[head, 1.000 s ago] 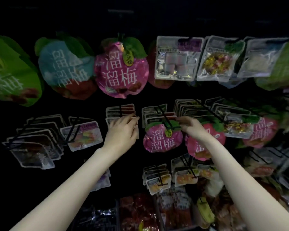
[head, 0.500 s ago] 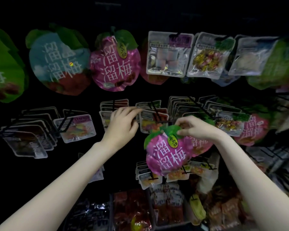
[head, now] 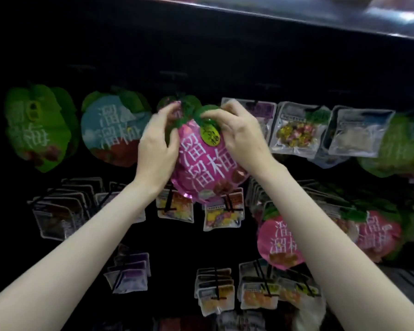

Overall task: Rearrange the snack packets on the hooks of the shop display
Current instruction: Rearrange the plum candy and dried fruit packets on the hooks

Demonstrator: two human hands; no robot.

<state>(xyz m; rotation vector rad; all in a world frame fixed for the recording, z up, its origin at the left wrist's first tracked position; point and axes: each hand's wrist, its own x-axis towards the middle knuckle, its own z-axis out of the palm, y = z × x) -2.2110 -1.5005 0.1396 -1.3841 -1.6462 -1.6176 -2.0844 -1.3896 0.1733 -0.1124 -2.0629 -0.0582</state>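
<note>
A round pink snack packet (head: 206,168) with green leaf top and white lettering is held up at the top row of hooks. My right hand (head: 239,134) pinches its green top edge near the yellow sticker. My left hand (head: 158,144) grips its left side and upper edge. Another pink packet behind it on the top hook is mostly hidden by my left hand. The hook itself is hidden behind the packet and my fingers. Two more pink packets (head: 280,242) hang on the middle row at the right.
The top row holds a green packet (head: 38,127) and a blue packet (head: 110,130) to the left, clear pouches (head: 294,130) to the right. Rows of small clear pouches (head: 58,211) hang on black hooks below. A dark shelf edge (head: 296,22) runs overhead.
My right hand has lifted the pink packet from the middle row up to the top row. My left hand left the middle pouches and now grips the packet. The view tilted upward.
</note>
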